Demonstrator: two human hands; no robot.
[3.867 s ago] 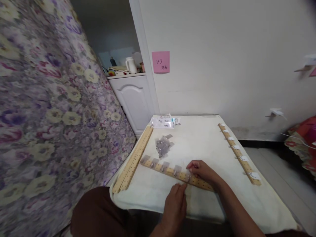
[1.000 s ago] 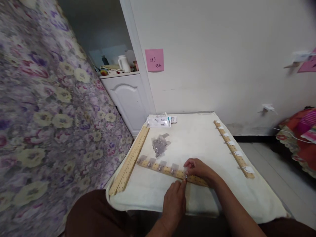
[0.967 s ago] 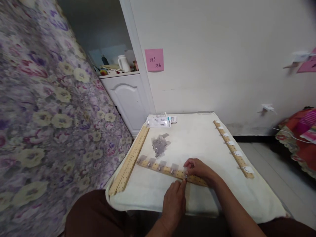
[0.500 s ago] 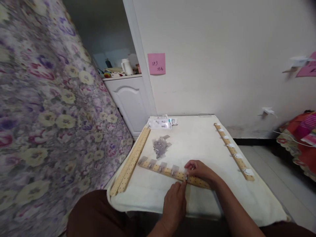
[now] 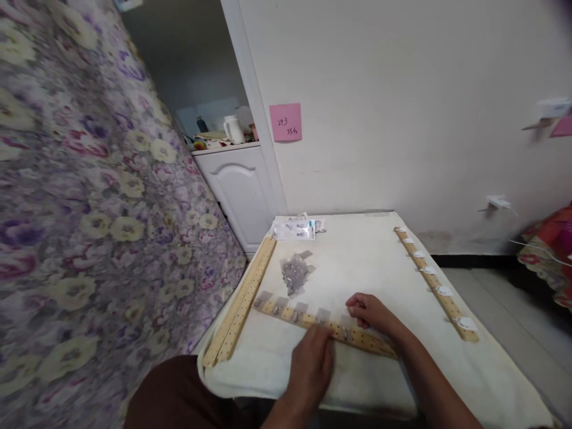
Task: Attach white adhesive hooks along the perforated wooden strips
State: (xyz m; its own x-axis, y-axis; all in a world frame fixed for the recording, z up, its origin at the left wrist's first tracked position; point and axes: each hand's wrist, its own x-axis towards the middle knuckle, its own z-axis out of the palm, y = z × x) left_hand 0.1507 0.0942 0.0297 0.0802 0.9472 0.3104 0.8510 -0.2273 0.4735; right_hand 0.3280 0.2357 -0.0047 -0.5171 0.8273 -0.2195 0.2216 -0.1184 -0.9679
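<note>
A wooden strip with rows of small holes (image 5: 370, 343) lies slanted across the near part of the cloth-covered table. Along it sit several small metal pieces, each with a clear plastic tab (image 5: 300, 309). My left hand (image 5: 311, 357) has its fingers bent over the near edge of the strip, closed on it beside a metal piece (image 5: 345, 333). Just beyond the strip, my right hand (image 5: 370, 313) hovers by the tab of that piece, fingers curled in; whether anything is between them is hidden. A heap of similar clear-tabbed pieces (image 5: 295, 274) lies farther back.
Two bare holed strips (image 5: 241, 304) lie along the table's left edge. Another strip (image 5: 447, 305) on the right bears several white tabs. Printed packets (image 5: 294, 229) rest at the back left. A floral curtain (image 5: 89, 208) hangs left, and a wall stands behind.
My left hand has moved slightly left along the strip, its forefinger off the rightmost metal piece. My right hand has drawn back from that piece to the right. The view has shifted slightly.
</note>
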